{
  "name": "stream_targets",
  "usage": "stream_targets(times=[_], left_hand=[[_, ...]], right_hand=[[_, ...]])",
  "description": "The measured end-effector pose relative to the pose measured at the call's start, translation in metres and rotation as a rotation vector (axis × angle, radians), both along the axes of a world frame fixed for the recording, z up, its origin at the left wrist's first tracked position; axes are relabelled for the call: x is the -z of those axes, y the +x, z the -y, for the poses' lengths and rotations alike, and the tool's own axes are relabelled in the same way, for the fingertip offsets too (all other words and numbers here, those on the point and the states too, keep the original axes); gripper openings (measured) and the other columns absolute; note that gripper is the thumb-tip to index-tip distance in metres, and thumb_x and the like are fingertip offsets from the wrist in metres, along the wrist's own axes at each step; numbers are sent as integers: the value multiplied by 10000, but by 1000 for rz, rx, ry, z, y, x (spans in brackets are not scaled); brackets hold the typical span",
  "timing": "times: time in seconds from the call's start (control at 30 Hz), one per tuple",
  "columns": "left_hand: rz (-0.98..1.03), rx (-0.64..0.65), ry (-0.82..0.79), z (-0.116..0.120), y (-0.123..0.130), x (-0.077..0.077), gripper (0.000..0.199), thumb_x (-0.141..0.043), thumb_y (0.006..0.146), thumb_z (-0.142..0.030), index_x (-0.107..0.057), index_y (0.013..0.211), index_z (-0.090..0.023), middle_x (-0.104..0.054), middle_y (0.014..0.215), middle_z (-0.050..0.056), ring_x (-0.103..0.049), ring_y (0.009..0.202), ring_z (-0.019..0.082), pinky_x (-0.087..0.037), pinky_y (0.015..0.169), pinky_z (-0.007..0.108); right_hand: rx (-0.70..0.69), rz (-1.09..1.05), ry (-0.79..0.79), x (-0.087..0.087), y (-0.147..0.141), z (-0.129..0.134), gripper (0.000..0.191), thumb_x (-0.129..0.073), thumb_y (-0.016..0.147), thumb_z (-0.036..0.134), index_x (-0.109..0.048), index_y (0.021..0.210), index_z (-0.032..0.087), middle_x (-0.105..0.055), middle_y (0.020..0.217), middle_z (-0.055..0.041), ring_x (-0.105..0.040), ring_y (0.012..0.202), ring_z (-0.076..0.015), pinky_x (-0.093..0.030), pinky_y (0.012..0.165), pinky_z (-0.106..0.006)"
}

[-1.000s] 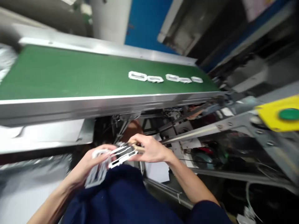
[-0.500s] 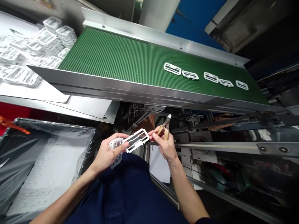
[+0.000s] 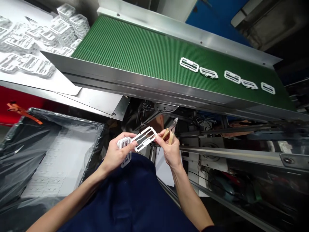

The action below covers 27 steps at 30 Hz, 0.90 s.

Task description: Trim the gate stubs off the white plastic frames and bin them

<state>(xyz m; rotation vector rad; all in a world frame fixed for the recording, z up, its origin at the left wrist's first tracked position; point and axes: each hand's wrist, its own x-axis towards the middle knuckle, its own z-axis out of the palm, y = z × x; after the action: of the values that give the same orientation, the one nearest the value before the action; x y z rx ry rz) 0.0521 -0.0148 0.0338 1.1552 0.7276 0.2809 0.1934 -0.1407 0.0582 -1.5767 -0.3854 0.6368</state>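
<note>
My left hand (image 3: 117,153) grips a small stack of white plastic frames (image 3: 126,154) against its palm. Between its thumb and fingers is the near end of one more white frame (image 3: 145,139), tilted up to the right. My right hand (image 3: 171,149) holds cutting pliers (image 3: 172,129) with tan handles, their metal jaws pointing up and away from the frame. Its thumb and a fingertip touch the right end of that same frame. On the green conveyor belt (image 3: 135,48) beyond my hands lie several white frames (image 3: 189,64).
Many stacked white frames (image 3: 61,30) cover the white table (image 3: 70,88) at the upper left. Below it stands a bin lined with dark plastic (image 3: 96,129), with an orange strap (image 3: 24,112) nearby. Metal rails (image 3: 231,154) run at the right.
My right thumb has moved onto the right end of the single frame. The view has shifted, so the belt and its frames appear higher and farther right.
</note>
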Motion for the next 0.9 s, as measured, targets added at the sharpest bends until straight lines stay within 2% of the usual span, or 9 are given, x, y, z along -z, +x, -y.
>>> stream_targets(times=[0.23, 0.47, 0.6, 0.67, 0.73, 0.83, 0.9], left_hand=[[91, -15, -170, 3, 0, -2, 268, -657, 784, -358, -604, 958, -162, -648, 755, 32, -587, 629, 140, -482, 607, 240], [92, -24, -260, 2, 1, -7, 269, -635, 790, -371, -589, 930, -146, -627, 728, 25, -562, 598, 134, -451, 557, 219], [68, 6, -325, -3, 2, -4, 284, -630, 786, -381, -573, 940, -150, -617, 736, 26, -553, 585, 136, -439, 535, 223], [77, 35, -342, -8, 3, -2, 285, -651, 772, -354, -562, 967, -166, -606, 743, 15, -547, 590, 133, -439, 543, 229], [107, 103, -335, -16, 5, -2, 259, -657, 769, -326, -556, 954, -175, -586, 725, 0, -532, 587, 124, -438, 561, 235], [114, 352, -206, -29, 7, -8, 186, -625, 794, -328, -574, 844, -156, -552, 667, -1, -513, 595, 127, -424, 577, 239], [82, 538, -90, -38, 7, -13, 190, -603, 806, -342, -588, 795, -153, -544, 664, 9, -504, 603, 135, -407, 560, 236]], right_hand=[[4, 35, -8, 3, 4, -3, 169, -703, 718, 244, -569, 803, 186, -550, 710, 43, -533, 641, -87, -488, 645, -235], [-25, -3, 2, 4, 6, -7, 168, -694, 721, 235, -558, 810, 191, -569, 708, 34, -551, 639, -98, -483, 649, -245], [-61, -37, 22, 5, 12, -7, 195, -695, 716, 247, -548, 832, 194, -551, 725, 32, -535, 631, -97, -474, 627, -243], [-146, -50, 16, 3, 17, -5, 209, -698, 713, 255, -539, 834, 194, -542, 735, 29, -522, 643, -99, -461, 626, -241], [-305, -65, -21, 0, 20, -4, 212, -695, 716, 266, -529, 824, 191, -543, 742, 21, -511, 659, -103, -446, 630, -240], [-593, -93, -109, -4, 21, -5, 207, -678, 732, 290, -521, 815, 184, -539, 741, 14, -488, 648, -103, -425, 614, -239], [-735, -98, -146, -4, 18, -7, 210, -670, 737, 305, -521, 815, 180, -522, 728, 20, -473, 634, -100, -414, 599, -235]])
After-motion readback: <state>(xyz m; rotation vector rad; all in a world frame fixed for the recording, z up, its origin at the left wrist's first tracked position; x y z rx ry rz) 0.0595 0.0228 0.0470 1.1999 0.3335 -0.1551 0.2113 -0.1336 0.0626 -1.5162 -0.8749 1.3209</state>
